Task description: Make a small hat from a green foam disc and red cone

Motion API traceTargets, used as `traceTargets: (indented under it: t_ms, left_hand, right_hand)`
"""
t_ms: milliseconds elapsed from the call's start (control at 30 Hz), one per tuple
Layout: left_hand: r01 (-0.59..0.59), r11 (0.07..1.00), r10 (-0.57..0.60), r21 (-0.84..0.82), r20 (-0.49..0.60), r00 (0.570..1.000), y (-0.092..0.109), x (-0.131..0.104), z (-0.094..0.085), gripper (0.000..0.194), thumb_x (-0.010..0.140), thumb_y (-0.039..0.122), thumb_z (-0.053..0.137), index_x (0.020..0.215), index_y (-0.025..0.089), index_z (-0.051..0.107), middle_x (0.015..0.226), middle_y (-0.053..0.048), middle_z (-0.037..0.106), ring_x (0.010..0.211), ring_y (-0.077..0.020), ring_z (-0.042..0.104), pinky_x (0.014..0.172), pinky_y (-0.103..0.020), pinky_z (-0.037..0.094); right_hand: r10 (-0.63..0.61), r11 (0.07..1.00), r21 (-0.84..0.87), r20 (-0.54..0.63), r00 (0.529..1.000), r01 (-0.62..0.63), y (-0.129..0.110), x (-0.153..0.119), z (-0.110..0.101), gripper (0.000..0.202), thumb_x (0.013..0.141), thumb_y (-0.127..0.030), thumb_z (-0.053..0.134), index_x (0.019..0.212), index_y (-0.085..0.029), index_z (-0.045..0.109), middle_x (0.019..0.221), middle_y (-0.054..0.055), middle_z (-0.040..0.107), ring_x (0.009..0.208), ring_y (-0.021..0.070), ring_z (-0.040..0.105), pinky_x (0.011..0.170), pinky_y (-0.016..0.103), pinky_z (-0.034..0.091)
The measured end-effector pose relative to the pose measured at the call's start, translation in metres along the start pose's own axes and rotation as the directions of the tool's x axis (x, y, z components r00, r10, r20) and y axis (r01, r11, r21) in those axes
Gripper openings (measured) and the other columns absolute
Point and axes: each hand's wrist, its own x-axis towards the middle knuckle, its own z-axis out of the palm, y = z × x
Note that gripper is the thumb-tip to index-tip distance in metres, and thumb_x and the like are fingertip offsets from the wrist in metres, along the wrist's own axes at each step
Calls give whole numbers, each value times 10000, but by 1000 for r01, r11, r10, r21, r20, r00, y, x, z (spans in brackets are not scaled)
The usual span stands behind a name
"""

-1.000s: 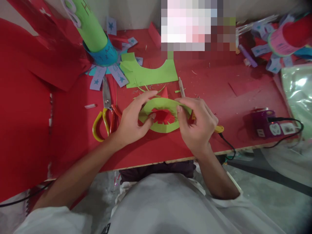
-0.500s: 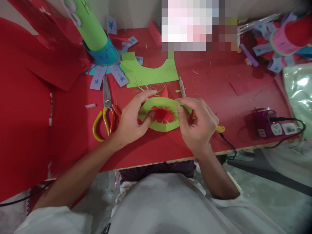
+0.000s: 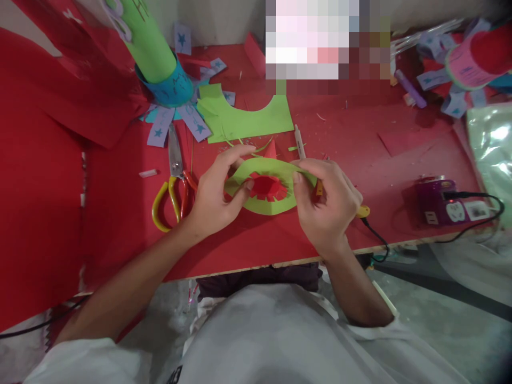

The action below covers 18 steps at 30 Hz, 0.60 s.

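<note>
A green paper ring (image 3: 272, 207) is held between my two hands above the red table. Red paper tabs (image 3: 276, 193) fold outward around its central hole. My left hand (image 3: 224, 194) grips the ring's left side, thumb on top near the tabs. My right hand (image 3: 326, 200) pinches its right side between thumb and fingers. Beyond the ring lies a green sheet (image 3: 252, 124) with a curved cutout. Scissors (image 3: 175, 170) with yellow and red handles rest left of my left hand. A whitish pen (image 3: 300, 142) lies just beyond my right hand.
A green tube (image 3: 154, 48) stands in a blue ring (image 3: 170, 88) at the back left. A purple device (image 3: 436, 202) with a black cable sits at the right. Farther back right is a pink ring (image 3: 464, 66) with paper strips. The red table's front edge (image 3: 256, 268) runs before my body.
The green ring has tilted slightly in my hands. My right hand has shifted a little to the right; both hands keep their hold.
</note>
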Motion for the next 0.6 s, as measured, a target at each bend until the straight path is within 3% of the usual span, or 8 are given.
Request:
traceTargets:
  t_ms: [167,467,600]
  left_hand:
    - [3,999,-4,-33,-8,1000,-3,-1,1,419,1091,448,606,1481,314,530,1180,-66,672,979,-196,706,899,-351,619]
    - [33,997,-33,-64,-5,999,-1,0,0,379,1089,430,612,1449,323,562,1167,-65,650,949,-190,668,850,-350,596]
    - [22,999,-20,-34,35,999,1,2,-2,454,1072,480,639,1474,296,538,1241,-89,682,1027,-215,705,867,-351,609]
  right_hand:
    - [4,1000,19,3,1000,-4,-1,0,0,202,1066,-147,604,1160,-265,738,1034,45,828,944,217,793,863,361,632]
    - [5,1000,-7,8,1000,-5,-3,-1,0,200,1063,-138,614,1152,-260,745,1025,41,837,924,208,801,842,347,641]
    - [16,1000,-12,19,1000,-15,-2,-1,0,188,1068,-157,610,1141,-256,752,1028,51,837,925,215,799,843,358,642]
